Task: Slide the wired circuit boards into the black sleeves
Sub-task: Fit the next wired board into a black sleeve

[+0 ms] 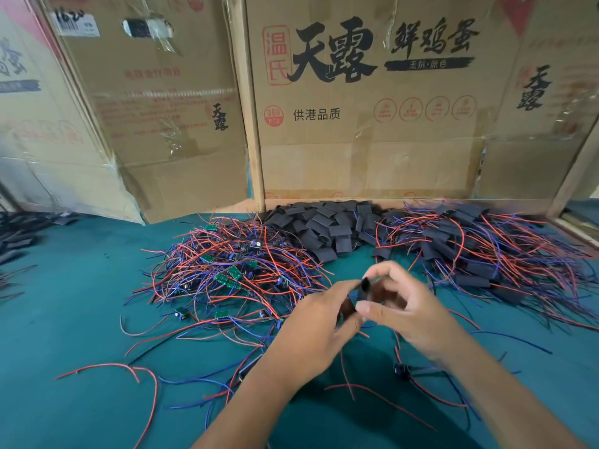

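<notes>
A black sleeve point(363, 289) is held upright above the table between both hands. My right hand point(411, 314) pinches it with thumb and fingers. My left hand point(316, 322) grips its lower left part; whether a board is inside is hidden. Left of the hands lies a tangle of small green circuit boards with red and blue wires point(227, 270). A heap of empty black sleeves point(327, 225) sits behind, against the cardboard. At the right is a pile of sleeved boards with wires point(479, 251).
The green table cloth point(81, 319) carries loose red, blue and black wires point(107, 367) near the front. Cardboard boxes point(356, 124) wall off the back. More black sleeves point(19, 228) lie at the far left edge.
</notes>
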Demonstrator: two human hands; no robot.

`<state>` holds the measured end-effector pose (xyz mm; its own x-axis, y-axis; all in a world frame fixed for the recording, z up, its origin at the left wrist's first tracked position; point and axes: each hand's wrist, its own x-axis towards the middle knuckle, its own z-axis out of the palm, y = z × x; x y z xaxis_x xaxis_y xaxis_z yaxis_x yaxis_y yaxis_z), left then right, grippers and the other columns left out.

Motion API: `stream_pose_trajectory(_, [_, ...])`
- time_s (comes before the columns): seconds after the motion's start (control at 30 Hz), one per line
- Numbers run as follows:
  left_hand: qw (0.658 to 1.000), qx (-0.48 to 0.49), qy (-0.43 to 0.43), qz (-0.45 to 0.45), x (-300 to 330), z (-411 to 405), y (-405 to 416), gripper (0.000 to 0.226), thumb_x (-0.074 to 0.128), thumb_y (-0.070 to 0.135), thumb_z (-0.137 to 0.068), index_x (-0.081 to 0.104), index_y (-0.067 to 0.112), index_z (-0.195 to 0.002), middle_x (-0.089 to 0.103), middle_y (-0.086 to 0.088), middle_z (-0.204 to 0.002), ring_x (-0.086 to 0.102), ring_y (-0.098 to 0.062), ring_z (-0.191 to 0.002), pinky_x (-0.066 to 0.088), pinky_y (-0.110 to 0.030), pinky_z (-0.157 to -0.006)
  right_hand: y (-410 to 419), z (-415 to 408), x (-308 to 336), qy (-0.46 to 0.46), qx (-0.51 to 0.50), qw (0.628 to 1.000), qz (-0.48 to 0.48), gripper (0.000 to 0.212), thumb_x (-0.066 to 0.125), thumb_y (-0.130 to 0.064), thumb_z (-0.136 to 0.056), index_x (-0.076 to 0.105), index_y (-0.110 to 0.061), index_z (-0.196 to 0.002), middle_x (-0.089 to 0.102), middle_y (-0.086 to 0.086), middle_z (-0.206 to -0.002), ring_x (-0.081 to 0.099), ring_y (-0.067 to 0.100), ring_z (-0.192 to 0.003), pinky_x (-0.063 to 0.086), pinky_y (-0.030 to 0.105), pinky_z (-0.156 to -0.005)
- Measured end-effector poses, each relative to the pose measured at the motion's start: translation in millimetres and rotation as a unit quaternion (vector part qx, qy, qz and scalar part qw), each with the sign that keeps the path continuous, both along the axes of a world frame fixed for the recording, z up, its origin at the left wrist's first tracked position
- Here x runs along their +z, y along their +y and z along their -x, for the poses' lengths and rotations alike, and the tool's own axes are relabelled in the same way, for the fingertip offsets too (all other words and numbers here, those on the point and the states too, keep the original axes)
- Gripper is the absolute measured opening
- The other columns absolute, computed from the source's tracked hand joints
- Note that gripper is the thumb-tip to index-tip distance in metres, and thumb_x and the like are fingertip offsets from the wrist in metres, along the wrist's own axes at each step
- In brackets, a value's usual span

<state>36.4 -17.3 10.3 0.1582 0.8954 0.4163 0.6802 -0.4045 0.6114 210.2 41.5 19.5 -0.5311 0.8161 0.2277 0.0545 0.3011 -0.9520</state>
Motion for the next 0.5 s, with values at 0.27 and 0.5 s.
stream_pose_trajectory(0.27, [0.996,-0.050,-0.031,0.068,3.4,15.9,-0.2,0.060,0.068,0.028,-0.093,0.041,0.030,-0.146,0.063,0.016,-0.088,0.055,-0.009,-0.067,0.049,-0.027,-0.070,-0.8,8.2,-18.1,0.063,-0.034,0.995,0.074,0.027,0.071,-0.036,-0.080,0.068,-0.013,-0.092,0.068,0.005,-0.080,0.061,0.021,-0.070,0.053,0.034,-0.063])
stream_pose_trajectory(0.5, [0.950,0.211,0.181,0.142,10.5,105.7,1.7,0.005,0.060,0.030,-0.097,0.065,0.028,-0.097,0.061,0.010,-0.093,0.058,-0.010,-0.084,0.051,-0.034,-0.080,4.7,3.5,-23.2,0.056,-0.077,0.992,0.086,0.007,0.067,-0.028,-0.090,0.072,-0.023,-0.091,0.072,0.011,-0.094,0.069,0.027,-0.090,0.058,0.030,-0.069])
